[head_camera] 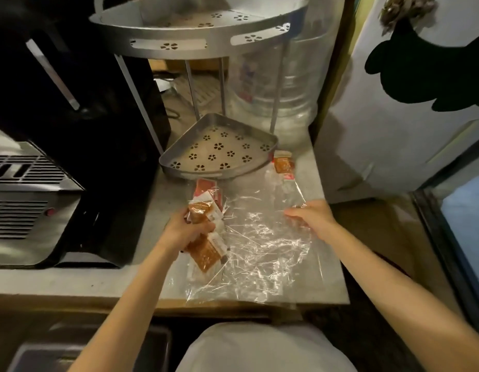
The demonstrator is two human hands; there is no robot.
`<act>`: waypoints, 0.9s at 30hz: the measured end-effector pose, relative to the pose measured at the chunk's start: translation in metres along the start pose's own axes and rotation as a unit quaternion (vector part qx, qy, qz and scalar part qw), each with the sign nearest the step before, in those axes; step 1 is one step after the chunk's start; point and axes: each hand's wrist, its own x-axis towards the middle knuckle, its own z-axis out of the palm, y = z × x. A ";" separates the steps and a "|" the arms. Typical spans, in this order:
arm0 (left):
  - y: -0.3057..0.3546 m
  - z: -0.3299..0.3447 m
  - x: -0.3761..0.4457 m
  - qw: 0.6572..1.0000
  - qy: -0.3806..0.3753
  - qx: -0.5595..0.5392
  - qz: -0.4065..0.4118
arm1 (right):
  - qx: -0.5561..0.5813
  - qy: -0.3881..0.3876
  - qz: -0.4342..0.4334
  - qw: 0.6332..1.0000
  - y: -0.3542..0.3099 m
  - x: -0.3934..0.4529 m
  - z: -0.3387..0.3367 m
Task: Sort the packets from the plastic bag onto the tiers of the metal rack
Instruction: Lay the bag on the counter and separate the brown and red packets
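Grey countertop (308, 167) fills the middle of the view, with a clear plastic bag (262, 245) spread flat across it. At the bag's left edge the left hand (187, 232) is closed around a bunch of orange sauce packets (203, 237), some fanning out above and below the fist. Across the bag from that grip, the right hand (312, 217) pinches the film's right edge and holds it down.

The step in hand looks like lifting the bunch clear; keeping the film pinned while the left hand rises should stop the bag dragging along. Just beyond the fist lie red packets (206, 187), then the empty bottom tier (219, 151) of the metal rack. One stray orange packet (282, 165) sits at the bag's far end, beside that tier.

Overhead, the upper tier (200, 28) juts toward the person and could catch a rising hand. Left of the grip stands a dark appliance (72, 103); behind the rack, a large water jug (276, 95).
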 end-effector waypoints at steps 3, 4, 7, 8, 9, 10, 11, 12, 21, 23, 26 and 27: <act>-0.001 0.013 -0.006 0.996 0.057 0.057 0.032 | -0.139 0.063 -0.095 0.984 -0.001 0.000 0.003; -0.002 0.015 -0.006 0.994 0.074 0.076 0.040 | -0.205 0.090 -0.122 0.967 -0.002 -0.002 0.004; 0.001 0.016 -0.006 0.988 0.091 0.107 0.056 | -0.332 0.132 -0.165 0.919 -0.007 -0.007 0.006; 0.002 0.015 -0.005 0.988 0.088 0.115 0.059 | -0.355 0.133 -0.174 0.909 -0.008 -0.007 0.006; 0.003 0.015 -0.004 0.985 0.091 0.132 0.069 | -0.373 0.128 -0.183 0.901 -0.010 -0.007 0.005; 0.006 0.016 -0.004 0.978 0.107 0.153 0.092 | -0.386 0.116 -0.196 0.894 -0.013 -0.005 0.003; 0.011 0.017 -0.004 0.967 0.137 0.171 0.132 | -0.397 0.106 -0.217 0.886 -0.018 -0.004 0.001; 0.017 0.019 -0.006 0.950 0.171 0.186 0.182 | -0.403 0.098 -0.242 0.877 -0.023 -0.002 -0.001; 0.051 0.093 0.013 0.852 0.066 0.345 0.388 | -0.432 0.008 -0.371 0.822 -0.048 0.025 0.010; 0.046 0.111 0.023 0.843 0.031 0.383 0.376 | -0.474 0.004 -0.372 0.798 -0.045 0.030 0.016; 0.036 0.123 0.037 0.838 0.015 0.425 0.341 | -0.511 0.018 -0.374 0.774 -0.037 0.035 0.020; 0.034 0.129 0.042 0.838 0.001 0.435 0.328 | -0.520 0.020 -0.361 0.774 -0.034 0.037 0.017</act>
